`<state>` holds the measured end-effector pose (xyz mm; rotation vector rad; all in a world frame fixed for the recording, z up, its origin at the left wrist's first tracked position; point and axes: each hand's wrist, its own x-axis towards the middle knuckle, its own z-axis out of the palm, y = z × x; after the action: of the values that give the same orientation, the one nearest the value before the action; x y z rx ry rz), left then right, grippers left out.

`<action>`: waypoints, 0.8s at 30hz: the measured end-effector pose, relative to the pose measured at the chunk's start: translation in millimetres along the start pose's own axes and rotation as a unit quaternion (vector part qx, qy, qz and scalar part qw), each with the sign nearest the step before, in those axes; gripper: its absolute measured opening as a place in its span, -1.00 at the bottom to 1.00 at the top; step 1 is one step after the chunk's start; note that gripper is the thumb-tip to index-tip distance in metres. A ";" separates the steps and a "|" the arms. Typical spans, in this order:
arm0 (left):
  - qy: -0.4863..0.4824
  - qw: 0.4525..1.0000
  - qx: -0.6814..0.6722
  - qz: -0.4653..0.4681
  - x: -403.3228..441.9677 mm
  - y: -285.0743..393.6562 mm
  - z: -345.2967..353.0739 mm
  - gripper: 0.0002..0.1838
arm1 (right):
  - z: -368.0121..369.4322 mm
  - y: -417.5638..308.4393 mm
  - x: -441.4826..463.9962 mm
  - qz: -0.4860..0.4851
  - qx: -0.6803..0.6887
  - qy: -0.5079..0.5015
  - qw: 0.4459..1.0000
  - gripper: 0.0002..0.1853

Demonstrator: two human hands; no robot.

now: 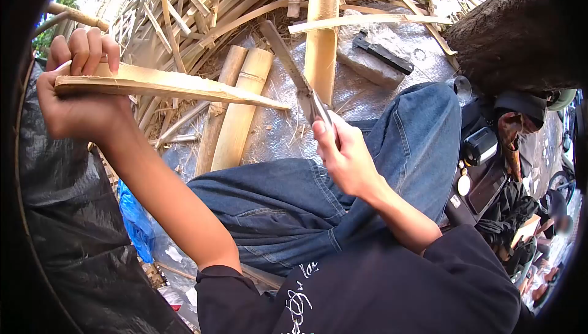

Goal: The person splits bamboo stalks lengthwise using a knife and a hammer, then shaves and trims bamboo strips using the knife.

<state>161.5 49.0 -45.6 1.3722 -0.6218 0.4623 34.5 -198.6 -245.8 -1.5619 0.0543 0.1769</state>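
Note:
My left hand [86, 83], raised at the upper left, has its fingers curled round the wide end of a split bamboo piece [177, 86]. The piece tapers to a point toward the right. In the middle, my right hand [343, 153] is closed round the handle of a knife [294, 70], whose long grey blade slants up and to the left. Between the piece's pointed tip and the knife there is a small gap. Below the piece, two bamboo lengths [242, 113] lie side by side on the ground sheet. Another split bamboo length [321, 40] lies beyond the knife.
A pile of bamboo strips [202, 9] fills the back. A stone block [376, 46] with a black tool [383, 53] on it stands before a tree trunk [514, 34]. Black bags and gear [490, 174] lie at right, a blue plastic bag [136, 220] at left.

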 end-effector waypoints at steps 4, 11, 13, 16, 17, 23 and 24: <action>-0.039 0.999 -0.025 -0.005 -3.1 0.2 5.4 -0.83 | 29.1 44.8 4.0 -0.030 -0.131 -0.023 0.991 -0.64; -0.008 0.997 -0.070 -0.025 -7.1 5.5 -20.3 -0.79 | 23.9 36.1 14.2 0.031 -0.108 -0.022 0.993 -0.56; -0.016 0.998 -0.059 -0.028 -4.5 7.8 -25.0 -0.75 | 28.6 43.1 16.0 -0.022 -0.080 -0.025 0.996 -0.58; 0.004 0.999 -0.035 -0.027 -8.1 7.8 -15.8 -0.65 | 45.5 126.7 25.1 0.071 -0.180 -0.011 0.981 -0.59; 0.000 0.998 -0.046 -0.032 -8.6 7.4 -14.0 -0.65 | 44.7 119.1 27.7 0.066 -0.181 -0.008 0.981 -0.59; 0.004 1.000 -0.004 -0.023 -3.3 7.4 -15.1 -0.69 | 36.2 70.3 20.2 -0.032 -0.111 -0.009 0.993 -0.66; 0.015 1.000 -0.009 -0.018 -4.4 6.9 -9.7 -0.69 | 37.4 78.3 22.1 0.035 -0.172 -0.033 0.984 -0.59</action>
<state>155.1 59.9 -44.0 1.3551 -0.5751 0.4472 41.9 -159.6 -326.1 -1.8984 0.0277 0.3059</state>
